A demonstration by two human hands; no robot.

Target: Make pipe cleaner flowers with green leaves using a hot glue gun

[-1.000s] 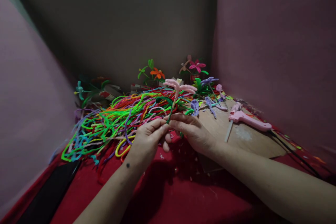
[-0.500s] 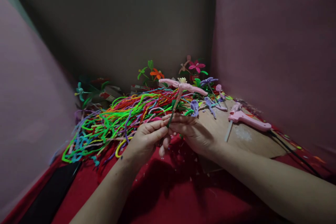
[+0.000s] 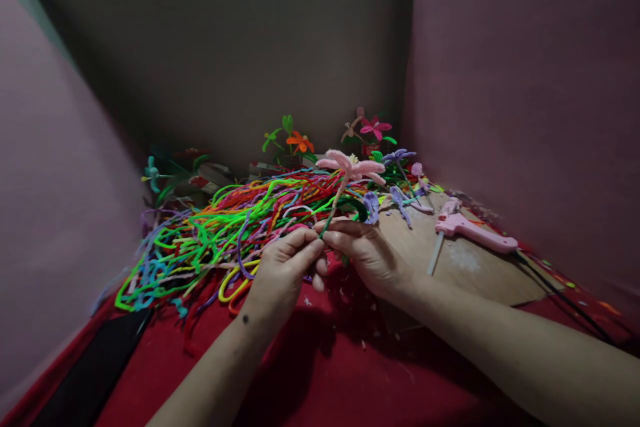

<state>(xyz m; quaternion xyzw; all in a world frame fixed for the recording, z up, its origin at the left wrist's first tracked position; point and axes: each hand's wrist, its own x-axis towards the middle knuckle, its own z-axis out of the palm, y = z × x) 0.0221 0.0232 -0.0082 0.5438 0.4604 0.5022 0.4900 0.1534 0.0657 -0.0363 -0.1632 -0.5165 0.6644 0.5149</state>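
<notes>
A tabletop draped in red cloth (image 3: 345, 380) carries everything, and a broad heap of fuzzy craft stems (image 3: 225, 230), in green, red, orange, purple and more, sprawls over its left half toward the far edge. Toward the right edge lies a sheet of brown cardboard (image 3: 500, 273). A flat black object (image 3: 95, 367) lies at the near left corner, too dark to identify.

Over the middle of the tabletop the person's left hand (image 3: 287, 263) and right hand (image 3: 370, 255) meet, fingertips nearly touching. The left thumb and forefinger are closed in a pinch on the low end of a flower's stem; the right thumb and fingers press together against the same stem from the other side.

On the cardboard rests a pink glue gun (image 3: 473, 230), its handle toward the right edge, a pale rod pointing to the near edge.

The held pink flower (image 3: 350, 170) rises slightly tilted above the hands, petals spread, its stem pink above and green below. Beside that stem curves a dark green strip (image 3: 359, 207); whether it joins on cannot be told.

Along the far edge stand a magenta flower (image 3: 375, 127) and an orange flower (image 3: 300, 141). Tiny pale scraps (image 3: 363, 345) dot the cloth before the hands
</notes>
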